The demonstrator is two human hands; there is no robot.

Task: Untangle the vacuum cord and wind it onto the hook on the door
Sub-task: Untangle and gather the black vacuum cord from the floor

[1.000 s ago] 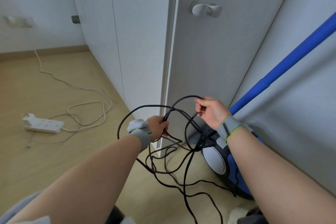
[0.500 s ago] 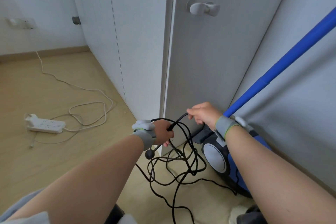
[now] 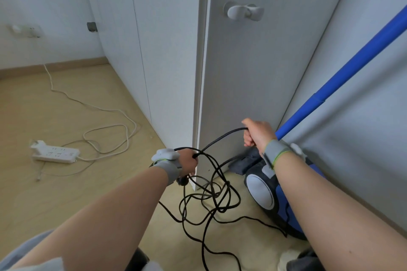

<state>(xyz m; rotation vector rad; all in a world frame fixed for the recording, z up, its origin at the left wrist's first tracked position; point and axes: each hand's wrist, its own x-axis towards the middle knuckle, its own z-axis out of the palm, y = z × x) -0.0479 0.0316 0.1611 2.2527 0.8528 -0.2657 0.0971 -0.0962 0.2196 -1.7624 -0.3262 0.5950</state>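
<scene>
One black cord (image 3: 222, 136) runs in a short span between both hands, low in front of the grey door (image 3: 253, 72). The left hand (image 3: 187, 160) grips it in a closed fist, and from there loose loops hang in a tangle onto the floor (image 3: 88, 193) between the forearms. The right hand (image 3: 257, 134), higher and nearer the door, curls its fingers round the cord. Just right of the tangle sits the blue vacuum (image 3: 262, 191), its blue tube (image 3: 330, 86) slanting up. The hook (image 3: 242, 11) is on the door, well above both hands.

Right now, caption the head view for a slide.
Left hand and right hand grip tangled black vacuum cord below the door hook.
</scene>
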